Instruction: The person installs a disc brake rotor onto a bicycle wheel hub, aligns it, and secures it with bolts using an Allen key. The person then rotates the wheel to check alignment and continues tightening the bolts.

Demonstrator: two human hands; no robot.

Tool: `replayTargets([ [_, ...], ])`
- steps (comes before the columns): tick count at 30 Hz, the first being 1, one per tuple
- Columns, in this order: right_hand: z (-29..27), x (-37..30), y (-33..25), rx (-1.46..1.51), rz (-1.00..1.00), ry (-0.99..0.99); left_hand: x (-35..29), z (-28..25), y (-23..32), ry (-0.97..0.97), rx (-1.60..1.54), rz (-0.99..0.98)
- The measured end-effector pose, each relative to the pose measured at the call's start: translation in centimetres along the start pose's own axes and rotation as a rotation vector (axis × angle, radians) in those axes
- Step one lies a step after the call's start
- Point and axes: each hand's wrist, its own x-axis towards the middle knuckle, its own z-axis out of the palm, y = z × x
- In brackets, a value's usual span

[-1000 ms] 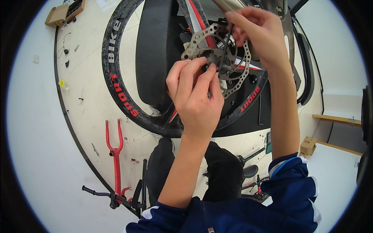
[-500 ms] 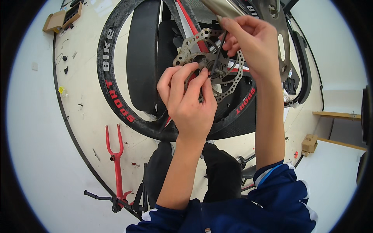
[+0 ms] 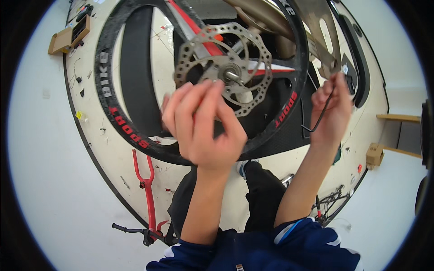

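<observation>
A bicycle wheel (image 3: 104,79) with a black rim and red-and-white spokes lies flat before me. At its hub sits a perforated silver disc brake rotor (image 3: 266,67), with a threaded axle (image 3: 235,78) sticking up from the centre. Over the rotor's near left part is my left hand (image 3: 208,131), blurred, its fingertips pinched together close to the axle; whatever they may hold is hidden. To the right, past the rim, my right hand (image 3: 333,110) is closed on a black hex key (image 3: 322,116), whose bent end hangs toward the wheel.
Metal bike frame parts (image 3: 323,40) lie beyond the wheel at the far right. A red fork (image 3: 150,203) with black handlebars (image 3: 131,229) rests on the floor at the lower left. An open cardboard box (image 3: 61,41) stands far left, and a small carton (image 3: 375,154) at the right.
My right hand has drawn back from the hub to the right, carrying the hex key. My left hand has shifted slightly left and down, so the rotor's centre now shows. The view has shifted too.
</observation>
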Motion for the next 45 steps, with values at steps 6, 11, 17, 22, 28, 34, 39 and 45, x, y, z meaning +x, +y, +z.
replayTargets([
  [6,-4.6,0.8,3.1,0.181,0.163,0.150,-6.1,0.7,2.6,-0.599,-0.396,-0.104],
  [11,-1.1,0.5,3.9,0.320,0.259,0.133,-6.5,2.9,-0.4,-0.966,-0.361,-0.051],
  [17,-1.3,0.4,3.4,0.297,0.310,0.049,-6.6,5.3,-1.1,-1.089,-0.358,-0.188],
  [22,-2.2,1.0,3.5,0.286,0.328,0.081,-6.5,4.9,-0.1,-1.045,-0.314,-0.242],
  [28,-2.4,1.0,3.6,0.194,0.327,0.034,-5.8,2.5,0.3,-0.891,-0.325,-0.353],
  [34,1.2,-0.9,4.1,-0.205,0.395,-0.171,-6.1,1.7,-1.1,-0.963,-0.184,-0.330],
  [39,3.3,-1.9,5.1,-0.204,0.370,-0.260,-4.7,0.6,-1.2,-1.014,-0.180,-0.508],
  [45,4.9,-1.9,5.9,-0.144,0.302,-0.161,-4.5,1.1,-1.6,-0.993,-0.285,-0.782],
])
